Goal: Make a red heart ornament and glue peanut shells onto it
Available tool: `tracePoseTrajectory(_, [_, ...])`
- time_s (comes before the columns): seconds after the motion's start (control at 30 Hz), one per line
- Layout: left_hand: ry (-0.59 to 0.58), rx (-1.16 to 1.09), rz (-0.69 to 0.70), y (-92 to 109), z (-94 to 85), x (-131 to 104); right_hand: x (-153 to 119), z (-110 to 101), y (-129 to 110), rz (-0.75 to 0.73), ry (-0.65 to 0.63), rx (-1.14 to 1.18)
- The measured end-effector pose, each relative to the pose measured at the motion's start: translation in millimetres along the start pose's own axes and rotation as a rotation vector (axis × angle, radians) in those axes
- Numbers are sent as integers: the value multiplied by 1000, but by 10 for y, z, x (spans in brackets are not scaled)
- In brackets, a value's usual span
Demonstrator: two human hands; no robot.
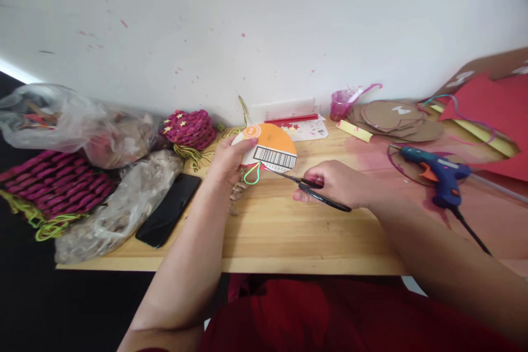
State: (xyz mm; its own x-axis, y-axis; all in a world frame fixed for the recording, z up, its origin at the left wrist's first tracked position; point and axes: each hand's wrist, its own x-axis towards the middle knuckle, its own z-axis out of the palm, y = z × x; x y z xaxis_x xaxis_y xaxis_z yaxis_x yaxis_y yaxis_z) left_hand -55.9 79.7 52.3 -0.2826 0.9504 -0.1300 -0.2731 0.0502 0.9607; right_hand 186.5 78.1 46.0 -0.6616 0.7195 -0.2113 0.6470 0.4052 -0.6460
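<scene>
My left hand (pixel 228 161) pinches the left edge of a round orange and white card disc (pixel 274 142) that bears a barcode. A small green cord loop (pixel 252 174) hangs at the disc's lower edge. My right hand (pixel 334 181) is closed on the handles of black scissors (pixel 319 192), whose blades point left to the disc's lower edge. Whether the blades touch the card or the cord is hard to tell. Under my left hand, a knobbly brown thing (pixel 236 198) is partly hidden.
Left: magenta woven pieces (pixel 58 181), plastic bags (pixel 119 214) and a black phone (pixel 168 210). Back: a pink cup (pixel 341 104) and cardboard discs (pixel 391 116). Right: a blue glue gun (pixel 447 179) with its cable, and red sheets (pixel 490 121). A wall stands behind the wooden table (pixel 280 242).
</scene>
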Motion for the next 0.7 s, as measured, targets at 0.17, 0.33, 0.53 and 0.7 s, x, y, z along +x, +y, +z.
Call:
tracePoseTrajectory(0.17, [-2, -16, -17, 3, -4, 4, 4, 2, 1, 5, -6, 1])
tracePoseTrajectory(0.33, [11, -9, -18, 12, 3, 6, 16, 21, 22, 7, -9, 29])
tracePoseTrajectory(0.53, [46, -15, -18, 27, 19, -8, -3, 14, -12, -3, -3, 45])
tracePoseTrajectory(0.7, [21, 10, -37, 16, 9, -1, -3, 8, -27, -18, -48, 105])
